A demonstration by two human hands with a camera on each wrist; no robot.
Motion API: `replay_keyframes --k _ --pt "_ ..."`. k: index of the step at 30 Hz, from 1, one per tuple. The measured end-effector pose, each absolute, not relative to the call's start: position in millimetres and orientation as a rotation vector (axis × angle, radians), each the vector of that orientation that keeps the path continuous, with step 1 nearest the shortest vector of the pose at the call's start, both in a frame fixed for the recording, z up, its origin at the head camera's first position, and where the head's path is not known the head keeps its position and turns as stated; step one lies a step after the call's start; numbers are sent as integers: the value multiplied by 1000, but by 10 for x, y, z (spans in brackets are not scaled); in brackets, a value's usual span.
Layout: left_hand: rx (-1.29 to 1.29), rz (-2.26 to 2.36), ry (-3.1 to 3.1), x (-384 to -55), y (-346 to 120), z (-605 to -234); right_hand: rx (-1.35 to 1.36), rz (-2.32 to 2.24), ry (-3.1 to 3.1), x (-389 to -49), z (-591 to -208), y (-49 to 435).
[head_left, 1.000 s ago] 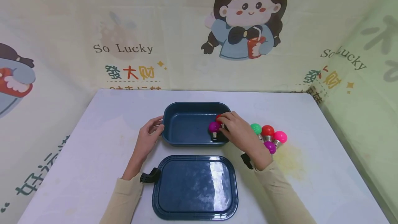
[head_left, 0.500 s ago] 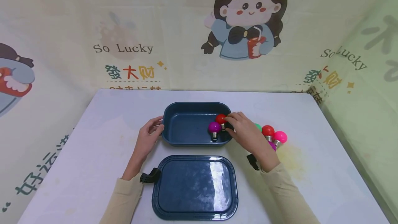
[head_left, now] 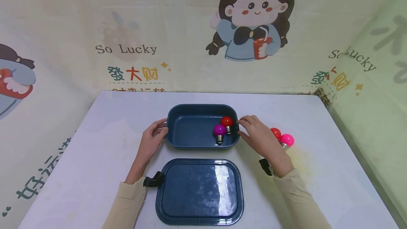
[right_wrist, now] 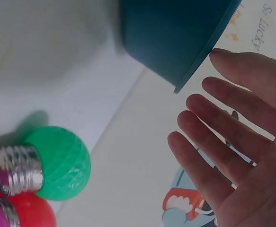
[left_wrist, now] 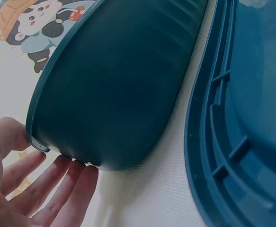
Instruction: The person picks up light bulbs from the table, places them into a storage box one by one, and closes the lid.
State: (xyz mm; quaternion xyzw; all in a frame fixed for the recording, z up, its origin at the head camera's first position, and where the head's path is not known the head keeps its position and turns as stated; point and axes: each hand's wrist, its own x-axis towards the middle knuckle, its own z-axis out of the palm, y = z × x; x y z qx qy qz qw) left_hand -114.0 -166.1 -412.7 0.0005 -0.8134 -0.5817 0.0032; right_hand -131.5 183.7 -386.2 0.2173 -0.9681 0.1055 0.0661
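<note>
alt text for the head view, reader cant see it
The left hand and right hand flank an open blue box holding a purple bulb and a red bulb. A blue lid lies nearer the camera; more bulbs lie on the table at right.

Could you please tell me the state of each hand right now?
Left hand: open, touching the box.
Right hand: open, holding nothing, beside the box.

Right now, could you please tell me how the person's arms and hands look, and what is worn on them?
The left sleeve and the right sleeve are plain beige, slightly creased, and reach almost to the wrist. A black strap juts out beside the left one, a second strap beside the right. The left hand and right hand show no gloves or rings.
</note>
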Motion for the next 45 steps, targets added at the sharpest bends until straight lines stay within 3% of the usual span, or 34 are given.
replay_keyframes --k 45 --pt "24 -1859 -2539 -1163 -1675 -4146 424 379 -3069 -1416 -4015 2328"
